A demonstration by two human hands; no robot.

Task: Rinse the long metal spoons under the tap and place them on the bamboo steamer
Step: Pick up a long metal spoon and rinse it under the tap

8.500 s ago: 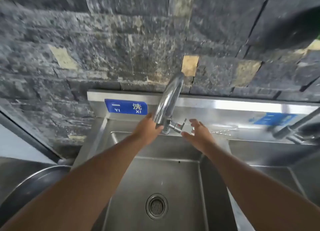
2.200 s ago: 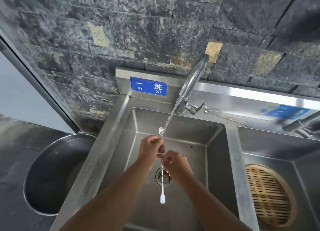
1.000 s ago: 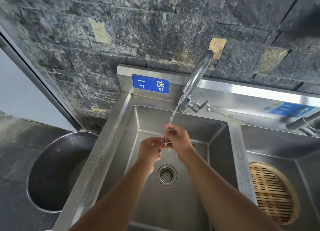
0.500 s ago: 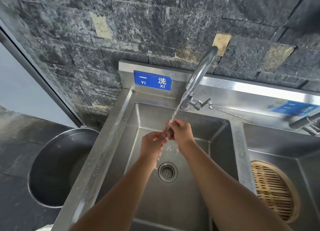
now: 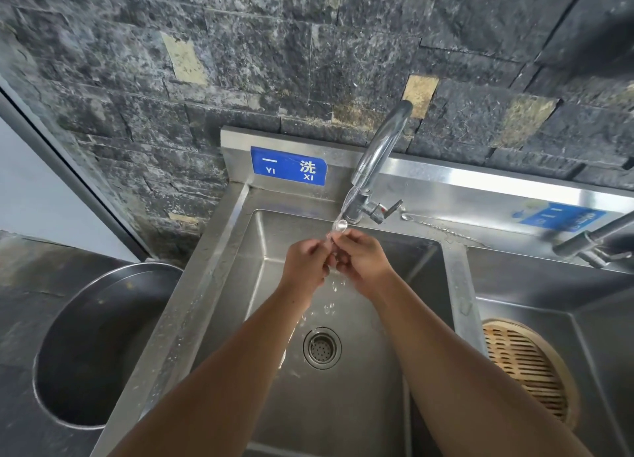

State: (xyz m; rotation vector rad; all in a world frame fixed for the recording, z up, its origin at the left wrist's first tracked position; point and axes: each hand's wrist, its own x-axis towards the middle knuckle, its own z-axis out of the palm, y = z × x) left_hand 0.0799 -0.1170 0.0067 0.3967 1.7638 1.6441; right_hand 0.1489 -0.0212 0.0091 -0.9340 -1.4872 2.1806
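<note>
Water runs from the curved tap point(image 5: 379, 155) into the left sink basin point(image 5: 404, 261). Under the stream, my left hand point(image 5: 305, 263) and my right hand point(image 5: 363, 263) are both closed on a long metal spoon point(image 5: 340, 225); only its small bowl shows above my fingers, the handle is hidden. A second long metal spoon point(image 5: 441, 229) lies on the sink ledge right of the tap. The round bamboo steamer point(image 5: 528, 367) lies in the right basin, with nothing on the part that shows.
A drain point(image 5: 321, 347) sits in the left basin floor. A large metal pot point(image 5: 92, 347) stands on the floor to the left. A second tap point(image 5: 593, 240) reaches over the right basin. A dark stone wall rises behind.
Both hands have drawn closer together and up under the stream. The spoon, earlier held nearly upright with a long handle showing below, is now mostly covered by my fingers.
</note>
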